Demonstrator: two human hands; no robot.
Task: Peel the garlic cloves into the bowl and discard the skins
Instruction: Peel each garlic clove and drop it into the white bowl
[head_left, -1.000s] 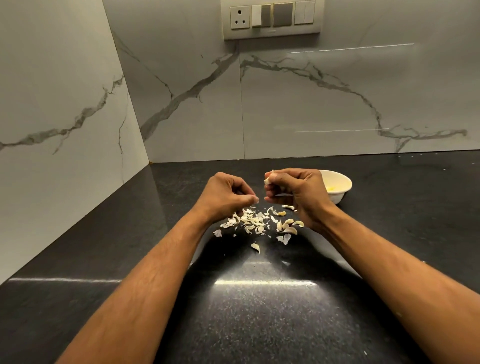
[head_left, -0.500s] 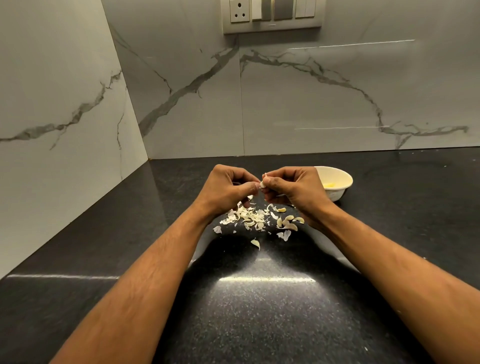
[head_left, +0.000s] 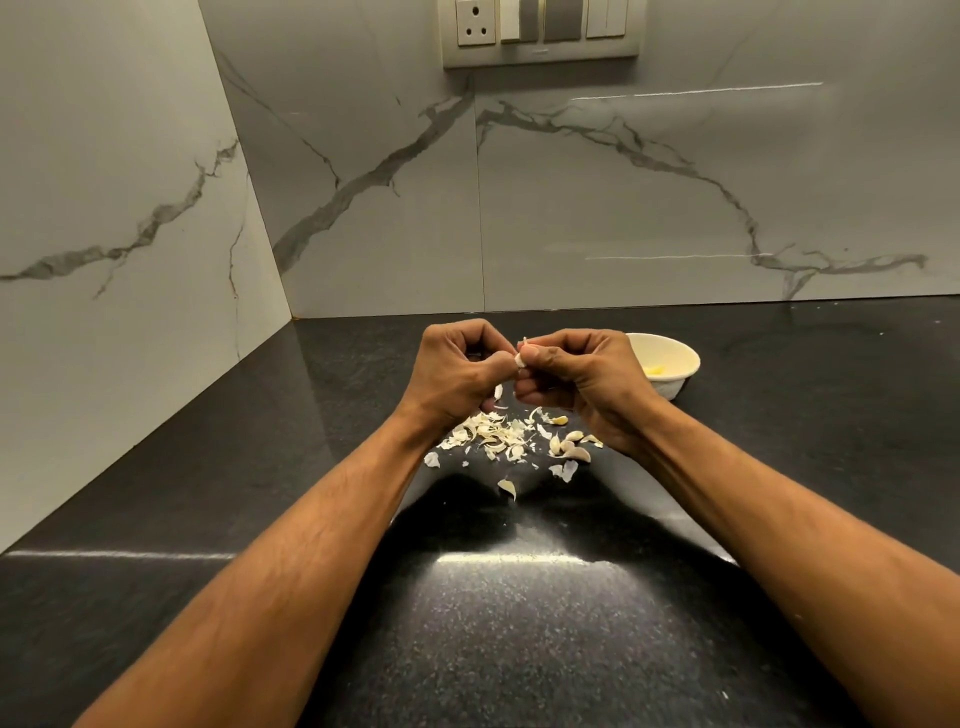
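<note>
**Two hands working one garlic clove above a scatter of skins**

While both forearms reach forward over the dark speckled desk (head_left: 519, 623), the left hand (head_left: 457, 374) and the right hand (head_left: 582, 379) meet fingertip to fingertip above it. Both have their fingers curled inward. Between them sits a small pale garlic clove (head_left: 521, 358), pinched by the thumb and fingers of each hand, with a thin flake of skin standing up from its top. A further flake of skin (head_left: 498, 391) hangs just below the left hand's fingers; whether it is held or loose cannot be told.

Directly beneath the hands, on the desk, lies a loose pile of skins (head_left: 493, 434), papery and off-white. Just to its right, near the right wrist, lie several whole cloves (head_left: 569, 447), and one lies alone (head_left: 508, 487) nearer the viewer.

Behind the right hand, and partly hidden by it, stands a cream bowl (head_left: 670, 358) on the desk; a little pale yellow matter (head_left: 653, 370) shows inside near its left wall.

The desk sits in a corner of grey-veined marble wall (head_left: 597, 208). High on the back wall is a switch plate (head_left: 540, 31) with a three-pin socket at its left and rocker switches beside it. No brand, label or writing can be read on any surface.
</note>
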